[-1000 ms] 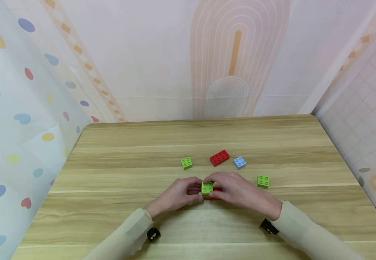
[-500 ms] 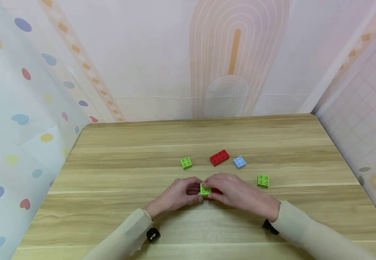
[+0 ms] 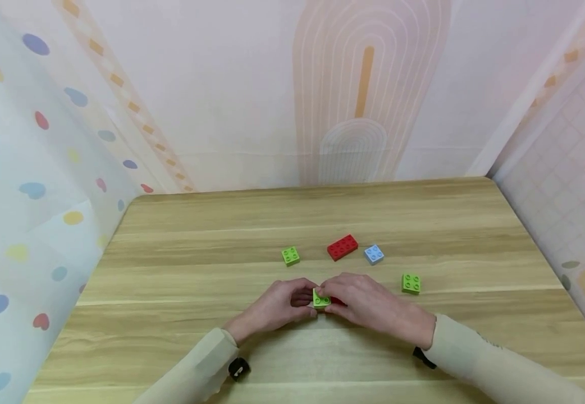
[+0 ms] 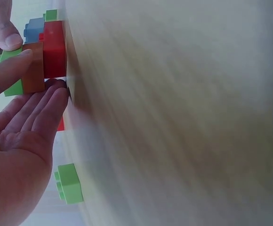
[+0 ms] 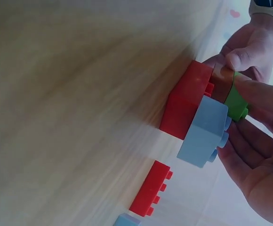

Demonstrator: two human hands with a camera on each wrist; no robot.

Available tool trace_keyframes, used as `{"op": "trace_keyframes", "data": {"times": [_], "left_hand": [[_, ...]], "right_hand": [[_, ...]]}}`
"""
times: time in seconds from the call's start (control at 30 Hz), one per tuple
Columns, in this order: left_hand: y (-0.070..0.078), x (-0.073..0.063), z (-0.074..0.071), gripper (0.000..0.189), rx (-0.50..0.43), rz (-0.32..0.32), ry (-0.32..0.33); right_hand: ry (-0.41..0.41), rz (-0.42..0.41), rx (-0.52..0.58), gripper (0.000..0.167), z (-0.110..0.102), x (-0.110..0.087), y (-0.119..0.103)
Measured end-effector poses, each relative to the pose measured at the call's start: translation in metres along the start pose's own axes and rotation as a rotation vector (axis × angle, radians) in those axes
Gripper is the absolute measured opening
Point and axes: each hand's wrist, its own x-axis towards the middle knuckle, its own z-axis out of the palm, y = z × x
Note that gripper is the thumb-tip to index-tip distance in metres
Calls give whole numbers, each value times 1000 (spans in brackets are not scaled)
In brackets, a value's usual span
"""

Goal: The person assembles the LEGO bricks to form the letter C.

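A stack of toy building bricks stands between the hands in the head view. Its base is a long red brick (image 5: 186, 101), bearing a light blue brick (image 5: 204, 134) beside a brown brick (image 5: 222, 84). A green brick (image 3: 322, 301) sits on the brown one. My right hand (image 3: 373, 308) pinches the green brick from the right, one fingertip over its studs. From the left, my left hand (image 3: 278, 304) holds the brown brick (image 4: 35, 70), thumb on the near side and fingers reaching behind. The right hand hides most of the stack in the head view.
Behind the hands lie a small green brick (image 3: 290, 256), a long red brick (image 3: 343, 247) and a light blue brick (image 3: 374, 254). Another green brick (image 3: 411, 284) lies beyond the right hand. The wooden table (image 3: 211, 224) ends at a patterned cloth backdrop (image 3: 237, 95).
My right fingers have shifted over the green brick's top, covering some of its studs and more of the red base. The left hand stays in place.
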Motion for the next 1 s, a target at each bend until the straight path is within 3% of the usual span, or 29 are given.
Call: {"op": "trace_keyframes", "data": {"times": [0.17,0.33,0.6,1.0], "left_hand": [[0,1,1,33,15,-7,2],[3,-1,0,38,59,-4,-5],[8,-4,-1,51,196,-5,36],[15,-7,5,41,147,28,121]], "right_hand": [[-10,55,30,27,3,-2,0],[-41,151,62,43,-6,-7,0],[112,285,25,41,-34,-33,10],[210,412,2,44,-49,-74,36]]}}
